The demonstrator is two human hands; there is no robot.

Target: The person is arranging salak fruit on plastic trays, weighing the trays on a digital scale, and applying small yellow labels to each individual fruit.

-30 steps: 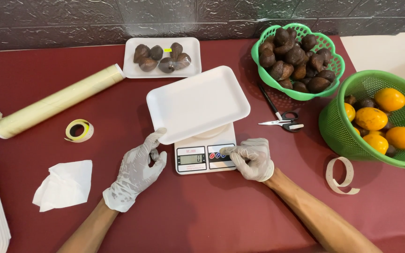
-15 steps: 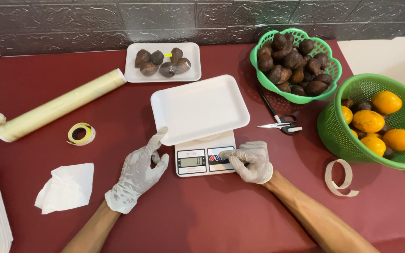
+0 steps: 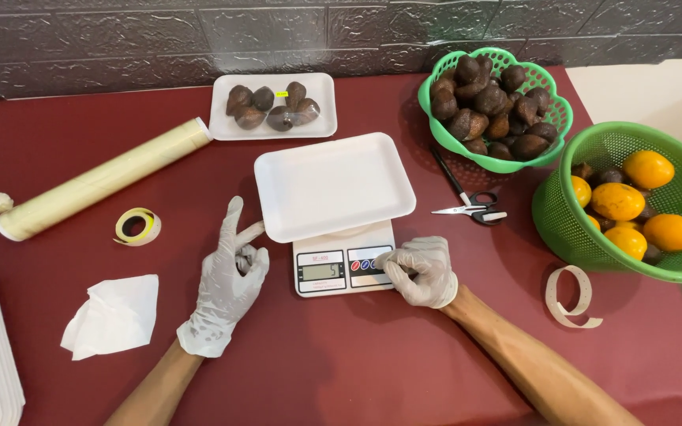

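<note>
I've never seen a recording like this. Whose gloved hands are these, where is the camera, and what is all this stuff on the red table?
The camera sits on a person's head and looks down at their own two gloved hands. The right hand presses a fingertip on the buttons of a small kitchen scale, which carries an empty white foam tray. The left hand hovers open beside the scale, holding nothing. On the red table lie a second tray of dark brown fruit, a roll of cling film, a tape roll, scissors, and two green baskets, one with brown fruit, one mostly with oranges.
</note>
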